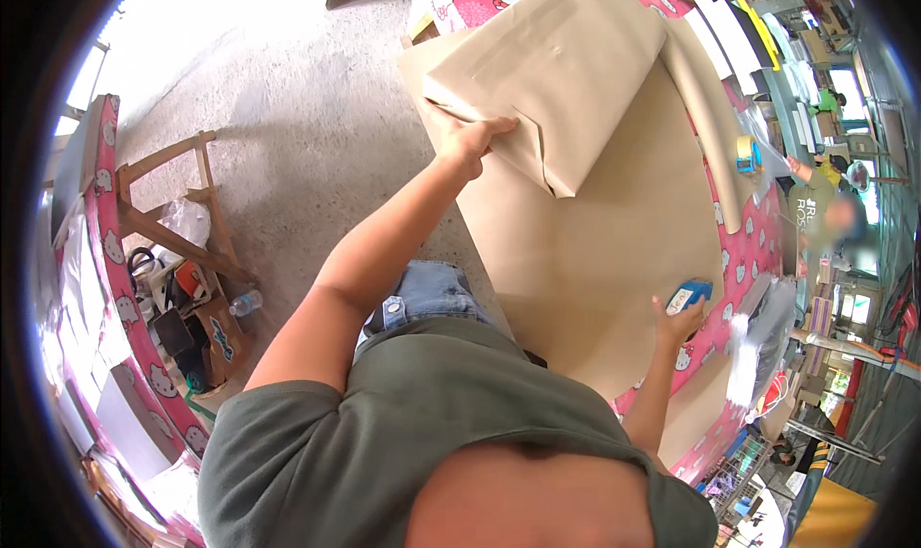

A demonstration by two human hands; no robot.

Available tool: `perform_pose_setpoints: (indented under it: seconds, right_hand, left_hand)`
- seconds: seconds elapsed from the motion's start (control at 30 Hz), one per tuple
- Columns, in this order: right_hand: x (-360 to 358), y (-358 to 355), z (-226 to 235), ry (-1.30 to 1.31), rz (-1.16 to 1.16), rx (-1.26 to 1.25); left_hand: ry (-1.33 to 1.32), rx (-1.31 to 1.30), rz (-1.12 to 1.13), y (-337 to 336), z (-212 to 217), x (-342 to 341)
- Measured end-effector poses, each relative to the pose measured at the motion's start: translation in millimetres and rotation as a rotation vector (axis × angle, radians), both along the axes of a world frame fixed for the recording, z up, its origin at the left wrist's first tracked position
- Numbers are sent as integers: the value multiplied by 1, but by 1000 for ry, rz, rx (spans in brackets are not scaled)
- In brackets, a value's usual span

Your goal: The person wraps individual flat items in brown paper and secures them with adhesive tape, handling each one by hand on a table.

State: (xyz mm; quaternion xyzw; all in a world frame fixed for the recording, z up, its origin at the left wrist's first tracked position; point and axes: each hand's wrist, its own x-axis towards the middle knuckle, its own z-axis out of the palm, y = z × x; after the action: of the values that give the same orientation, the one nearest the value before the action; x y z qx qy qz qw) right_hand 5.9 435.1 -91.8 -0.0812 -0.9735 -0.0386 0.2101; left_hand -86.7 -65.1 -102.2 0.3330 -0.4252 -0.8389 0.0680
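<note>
parcel: folded end 7 o'clock, long axis unclear | left hand pinching edge | right hand closed round blue tool | paper roll 4 o'clock

At left, a wooden trestle is standing on the grey concrete floor, and a clear plastic bag is bunching beside its slanting bar. A clear bottle is sitting near a brown carton. At upper right, white strips are lying beside a yellow strip, while another person is showing at far right.
</note>
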Motion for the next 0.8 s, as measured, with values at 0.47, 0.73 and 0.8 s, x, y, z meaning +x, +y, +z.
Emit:
perform_pose_setpoints:
  seconds: [0.47,0.73,0.8]
  right_hand:
    - [-62,-69,90,-224,445,-815]
    - [-169,-386,150,-576,1215,-744]
    - [-179,-416,149,-854,1062,-964]
  left_hand:
    - [31,78,-14,-9,-8,5]
    - [64,-56,78,-1,-18,-1]
    - [78,-78,71,-3,-30,-4]
